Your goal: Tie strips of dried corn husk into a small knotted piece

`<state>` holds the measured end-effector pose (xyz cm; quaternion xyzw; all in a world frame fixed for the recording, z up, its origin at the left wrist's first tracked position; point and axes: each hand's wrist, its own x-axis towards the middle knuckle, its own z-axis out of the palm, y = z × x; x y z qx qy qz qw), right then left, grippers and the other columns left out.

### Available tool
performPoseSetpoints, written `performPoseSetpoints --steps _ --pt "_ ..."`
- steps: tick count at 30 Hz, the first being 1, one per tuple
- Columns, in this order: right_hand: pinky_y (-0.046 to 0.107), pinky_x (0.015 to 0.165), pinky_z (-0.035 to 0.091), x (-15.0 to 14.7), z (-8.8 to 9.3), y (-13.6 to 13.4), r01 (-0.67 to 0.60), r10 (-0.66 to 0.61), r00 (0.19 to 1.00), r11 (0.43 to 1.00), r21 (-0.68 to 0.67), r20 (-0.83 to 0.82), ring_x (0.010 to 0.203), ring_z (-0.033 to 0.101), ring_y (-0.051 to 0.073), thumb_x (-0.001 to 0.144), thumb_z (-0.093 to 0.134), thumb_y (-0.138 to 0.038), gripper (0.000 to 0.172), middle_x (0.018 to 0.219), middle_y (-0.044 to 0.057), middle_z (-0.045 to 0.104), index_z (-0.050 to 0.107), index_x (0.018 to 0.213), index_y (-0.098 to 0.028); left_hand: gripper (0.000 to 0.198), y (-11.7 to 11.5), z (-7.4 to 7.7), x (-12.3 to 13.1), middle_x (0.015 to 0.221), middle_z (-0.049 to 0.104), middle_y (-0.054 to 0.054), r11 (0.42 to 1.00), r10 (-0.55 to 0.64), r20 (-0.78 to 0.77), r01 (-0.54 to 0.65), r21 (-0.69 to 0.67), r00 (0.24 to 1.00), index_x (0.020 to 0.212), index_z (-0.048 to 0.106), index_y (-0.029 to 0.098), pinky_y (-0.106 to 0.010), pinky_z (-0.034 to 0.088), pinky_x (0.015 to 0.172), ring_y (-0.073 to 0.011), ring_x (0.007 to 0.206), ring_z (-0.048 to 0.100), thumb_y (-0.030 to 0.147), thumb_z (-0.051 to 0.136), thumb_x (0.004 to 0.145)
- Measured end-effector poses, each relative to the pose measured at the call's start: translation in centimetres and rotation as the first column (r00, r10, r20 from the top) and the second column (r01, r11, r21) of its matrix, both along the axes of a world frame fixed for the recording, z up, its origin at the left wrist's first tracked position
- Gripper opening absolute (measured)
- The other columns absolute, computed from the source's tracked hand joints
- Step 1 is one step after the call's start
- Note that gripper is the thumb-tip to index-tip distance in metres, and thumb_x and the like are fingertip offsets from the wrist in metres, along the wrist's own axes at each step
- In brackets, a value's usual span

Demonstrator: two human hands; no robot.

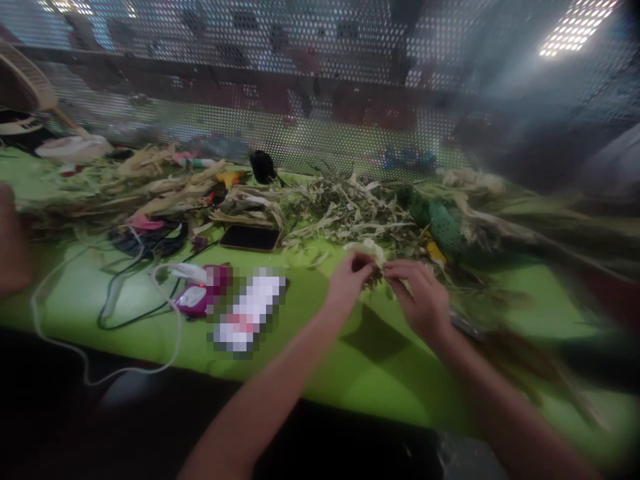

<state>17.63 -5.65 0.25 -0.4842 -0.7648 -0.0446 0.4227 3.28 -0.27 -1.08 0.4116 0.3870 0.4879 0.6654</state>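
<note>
My left hand point(347, 282) and my right hand point(421, 298) meet above the green table point(380, 373), fingers pinched together. Between them they hold a pale strip of dried leaf point(371, 251) that curls up from the fingertips. Just behind the hands lies a heap of dried leaves and stalks point(345, 210). The picture is blurred, so the exact grip of each finger is unclear.
A dark phone point(250, 238) lies flat left of the hands. A pink device with white cable point(193, 299) and black cords sit further left. More dried husks point(150, 183) cover the back left. A perforated metal screen point(320, 80) stands behind the table. Another person's hand point(13, 243) shows at the left edge.
</note>
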Motion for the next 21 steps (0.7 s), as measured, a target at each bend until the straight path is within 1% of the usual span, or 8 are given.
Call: performPoseSetpoints --steps 3,7,10,12,16,19,21 --pt "0.037 0.081 0.055 0.2 0.1 0.1 0.061 -0.063 0.998 0.996 0.072 0.027 0.094 0.065 0.022 0.09 0.06 -0.018 0.013 0.098 0.006 0.068 0.065 0.098 -0.027 0.01 -0.3 0.2 0.0 0.074 0.06 0.001 0.998 -0.058 0.052 0.058 -0.009 0.997 0.078 0.059 0.016 -0.023 0.041 0.065 -0.0087 0.068 0.053 0.019 0.067 0.074" --pt "0.034 0.079 0.054 0.2 0.2 0.2 0.039 -0.045 0.995 0.997 0.07 0.086 0.092 0.064 0.021 0.091 0.059 -0.016 0.012 0.095 0.006 0.067 0.067 0.096 -0.025 0.017 -0.3 0.2 0.1 0.078 0.06 0.001 0.996 -0.074 0.157 0.082 -0.045 0.985 0.081 0.06 0.016 -0.023 0.043 0.072 -0.0087 0.073 0.055 0.018 0.073 0.07" --pt "0.032 0.076 0.053 0.0 0.3 0.1 0.03 -0.036 0.992 0.998 0.052 0.124 0.091 0.063 0.02 0.091 0.059 -0.018 0.011 0.095 0.007 0.066 0.068 0.095 -0.023 0.024 -0.1 -0.2 0.3 0.076 0.061 0.001 0.994 -0.058 0.186 0.074 -0.082 0.981 0.082 0.06 0.016 -0.023 0.043 0.07 -0.0081 0.07 0.055 0.017 0.077 0.064" --pt "0.031 0.074 0.052 -0.1 0.3 0.0 0.032 -0.037 0.988 0.999 0.04 0.148 0.089 0.063 0.02 0.091 0.059 -0.019 0.01 0.096 0.007 0.066 0.069 0.094 -0.022 0.025 0.1 -0.5 0.3 0.075 0.062 0.001 0.994 -0.044 0.199 0.062 -0.089 0.979 0.081 0.061 0.015 -0.023 0.043 0.069 -0.0078 0.068 0.056 0.018 0.078 0.063" --pt "0.031 0.072 0.051 -0.4 0.1 0.0 0.042 -0.042 0.976 0.999 0.002 0.212 0.083 0.063 0.019 0.091 0.059 -0.021 0.011 0.095 0.007 0.066 0.07 0.089 -0.022 0.024 0.5 -0.7 0.3 0.078 0.067 -0.002 0.992 0.042 0.206 -0.017 -0.123 0.978 0.082 0.063 0.015 -0.025 0.045 0.072 -0.0104 0.072 0.061 0.021 0.077 0.064" --pt "0.03 0.069 0.05 -0.5 0.1 0.0 -0.01 0.027 0.963 0.998 -0.067 0.268 0.08 0.063 0.018 0.091 0.059 -0.02 0.012 0.094 0.006 0.065 0.07 0.087 -0.022 0.024 0.7 -0.5 0.2 0.077 0.068 -0.001 0.989 0.092 0.246 -0.06 -0.134 0.965 0.081 0.065 0.014 -0.026 0.046 0.073 -0.0111 0.071 0.062 0.02 0.078 0.062" --pt "0.029 0.07 0.05 -0.5 0.2 0.0 -0.074 0.105 0.964 0.988 -0.133 0.244 0.082 0.063 0.018 0.09 0.058 -0.019 0.011 0.095 0.006 0.064 0.069 0.088 -0.022 0.024 0.7 -0.3 0.0 0.075 0.067 -0.001 0.99 0.091 0.273 -0.057 -0.129 0.958 0.08 0.065 0.014 -0.026 0.046 0.073 -0.0108 0.07 0.062 0.019 0.078 0.06"
